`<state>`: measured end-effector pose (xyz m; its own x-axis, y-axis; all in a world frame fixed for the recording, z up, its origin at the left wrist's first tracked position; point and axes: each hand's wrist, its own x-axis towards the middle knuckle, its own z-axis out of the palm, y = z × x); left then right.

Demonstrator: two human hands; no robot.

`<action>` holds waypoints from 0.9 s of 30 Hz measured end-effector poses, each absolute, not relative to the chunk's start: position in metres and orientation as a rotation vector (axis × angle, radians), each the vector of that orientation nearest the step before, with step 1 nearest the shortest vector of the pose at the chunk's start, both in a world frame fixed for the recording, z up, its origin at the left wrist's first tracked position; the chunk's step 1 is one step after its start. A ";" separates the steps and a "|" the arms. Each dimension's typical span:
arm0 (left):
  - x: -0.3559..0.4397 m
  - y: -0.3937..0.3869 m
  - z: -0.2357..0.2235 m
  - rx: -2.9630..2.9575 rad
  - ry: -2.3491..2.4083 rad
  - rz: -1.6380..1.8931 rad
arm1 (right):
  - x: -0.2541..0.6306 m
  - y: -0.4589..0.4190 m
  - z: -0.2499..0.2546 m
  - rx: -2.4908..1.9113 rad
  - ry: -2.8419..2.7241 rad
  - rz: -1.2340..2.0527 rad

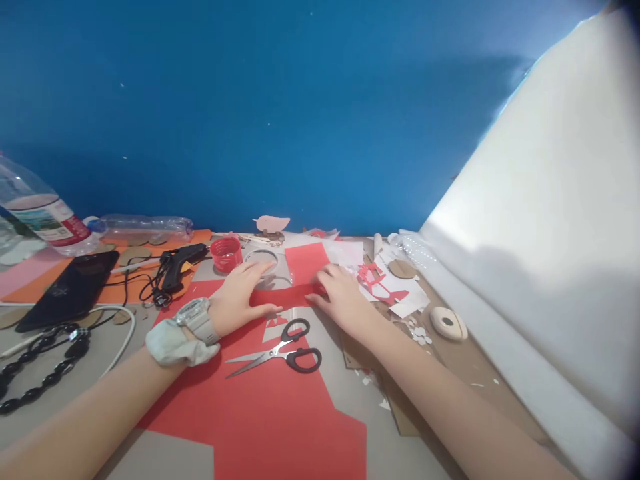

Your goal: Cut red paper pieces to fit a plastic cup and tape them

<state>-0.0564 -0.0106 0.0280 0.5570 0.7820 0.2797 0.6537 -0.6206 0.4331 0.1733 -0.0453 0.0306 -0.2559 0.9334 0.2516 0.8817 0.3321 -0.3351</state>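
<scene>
So in the head view we're looking down at a grey surface [173,460] with craft bits everywhere, and both our hands are working over a narrow red strip [286,296]. That strip is lying crosswise between our hands, right behind the scissors [273,351]. Our left hand [239,300] is covering the strip's left end with its grip standing open, thumb well apart from the fingers; we're wearing a watch [198,321] and a pale scrunchie [173,343] on that wrist. Our right hand [343,297] is curling at the strip's right end, thumb and fingertips close to it, but we're honestly not able to tell whether that grip is pinching it. The scissors are resting partly on a big red sheet [260,407], blades apart and pointing left, black handles nearer our right forearm. Behind the strip, a smaller red piece of paper [305,260] is lying flat, and a red ring [226,255] is sitting beyond our left hand. Farther left we're seeing a black glue gun [177,267], a dark phone [73,287] and a black bead string [50,380]. Over on the right, a white computer mouse [449,325] is sitting near a cardboard disc [403,269].
</scene>
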 end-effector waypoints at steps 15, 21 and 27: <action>-0.053 -0.014 0.010 2.279 1.083 0.658 | 0.165 -0.048 0.027 -1.564 -2.172 0.162; -0.056 -0.012 0.008 2.222 1.090 0.717 | 0.161 -0.057 0.031 -1.417 -2.285 0.331; -0.049 -0.024 0.020 2.148 1.026 0.860 | 0.159 -0.060 0.031 -1.438 -2.168 0.413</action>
